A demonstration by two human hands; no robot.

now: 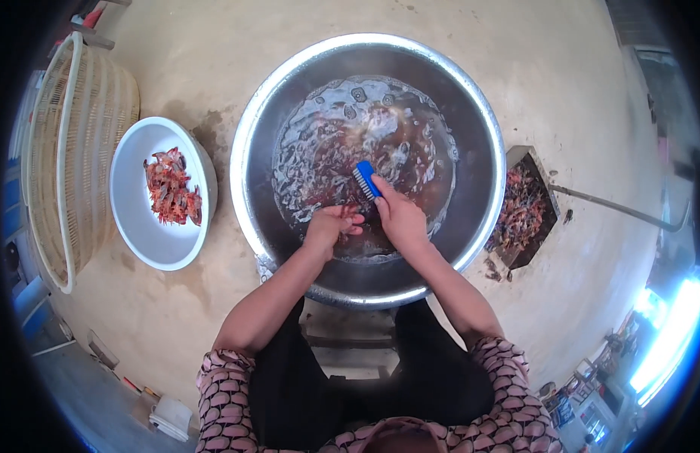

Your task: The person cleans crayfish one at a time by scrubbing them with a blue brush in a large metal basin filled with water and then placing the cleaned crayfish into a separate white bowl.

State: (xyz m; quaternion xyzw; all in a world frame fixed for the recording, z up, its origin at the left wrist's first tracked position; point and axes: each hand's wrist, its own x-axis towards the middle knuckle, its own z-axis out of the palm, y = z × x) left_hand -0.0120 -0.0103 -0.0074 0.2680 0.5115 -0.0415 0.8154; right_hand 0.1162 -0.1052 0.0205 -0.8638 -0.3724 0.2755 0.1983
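Observation:
A wide metal basin [474, 141] stands in front of me, with murky, foamy water [378, 141] in its bottom. Dark reddish shapes show dimly through the ripples. My right hand [403, 218] grips a blue scrubbing brush [367, 179] by one end, above the water near the middle; its pale bristles face left. Just to the left, my left hand [330, 227] is low at the water with its fingers curled. Something dark and reddish is at those fingertips, but I cannot tell whether it is held.
Left of the metal basin, a white plastic basin [131, 198] holds a heap of red crayfish [173, 189]. A large woven basket [92, 153] is beyond it. At right, a long-handled dustpan [534, 240] is filled with crayfish scraps [518, 209]; its handle [616, 205] extends right across the floor.

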